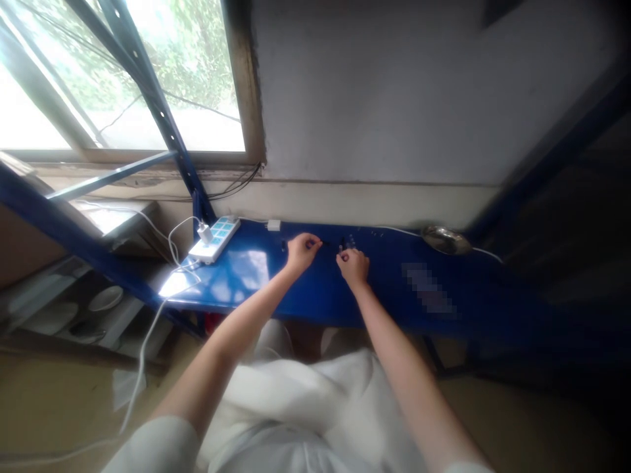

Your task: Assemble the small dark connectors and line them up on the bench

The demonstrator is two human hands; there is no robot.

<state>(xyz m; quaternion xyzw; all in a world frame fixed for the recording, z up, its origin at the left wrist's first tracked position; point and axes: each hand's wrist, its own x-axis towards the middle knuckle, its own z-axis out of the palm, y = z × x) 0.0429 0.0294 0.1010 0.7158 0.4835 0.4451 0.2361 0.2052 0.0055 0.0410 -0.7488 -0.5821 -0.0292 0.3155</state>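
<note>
Over the blue tabletop (315, 289), my left hand (302, 252) is closed in a pinch, thumb and index finger together. A tiny dark piece shows at its fingertips, too small to name. Just to the right, my right hand (355, 265) also pinches, with something small and pale at its fingertips that I cannot make out. The two hands are apart. Beyond the right hand lie several small clear pieces (351, 242) and a small dark piece (342, 241). Another small dark object (283, 246) rests left of my left hand.
A white power strip (217, 240) with a plugged-in charger (204, 231) is at the table's left end, its cable hanging over the edge. A white adapter (273, 225), tiny bits (377, 234) and a shiny metal dish (446, 240) lie along the back. A blurred-out item (428, 289) is at right.
</note>
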